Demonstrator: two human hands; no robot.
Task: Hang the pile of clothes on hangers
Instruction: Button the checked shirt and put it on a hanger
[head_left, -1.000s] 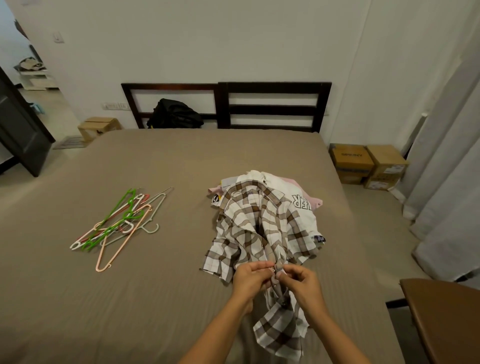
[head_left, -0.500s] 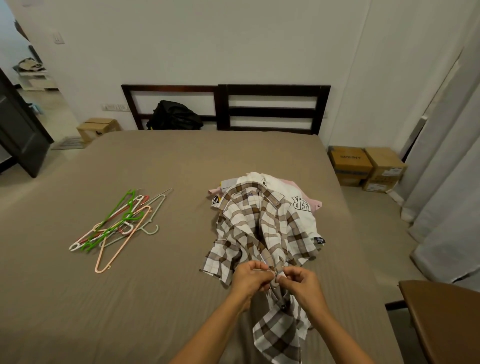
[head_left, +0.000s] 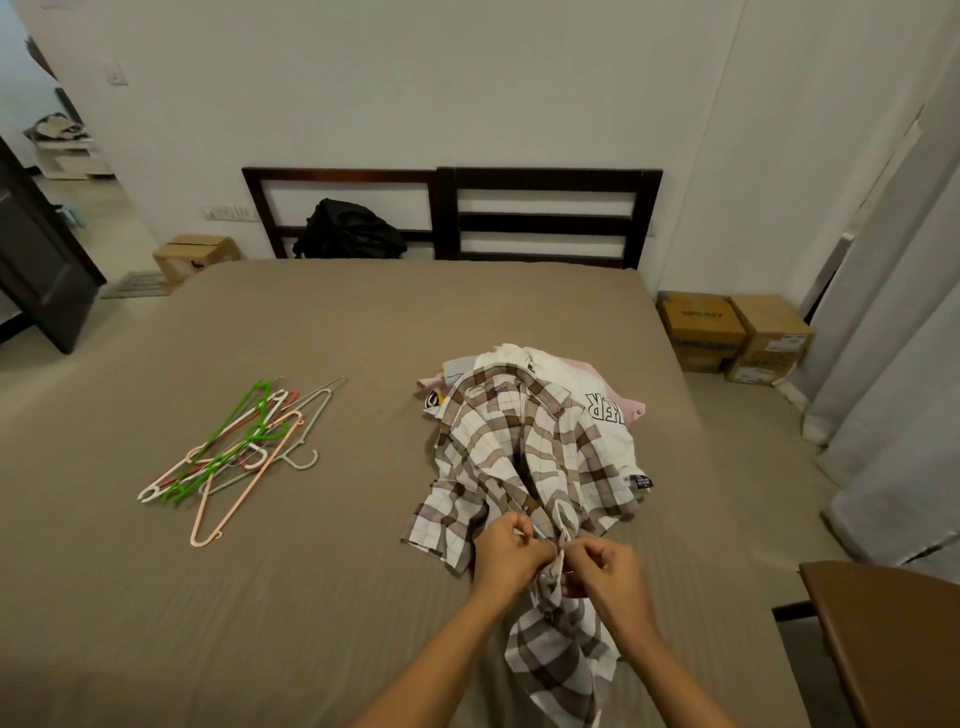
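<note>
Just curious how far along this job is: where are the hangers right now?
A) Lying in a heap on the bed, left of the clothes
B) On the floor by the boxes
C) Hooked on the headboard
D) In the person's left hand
A: the hangers lie in a loose heap on the bed, left of the clothes pile, while the left hand and right hand both pinch the plaid shirt.
</note>
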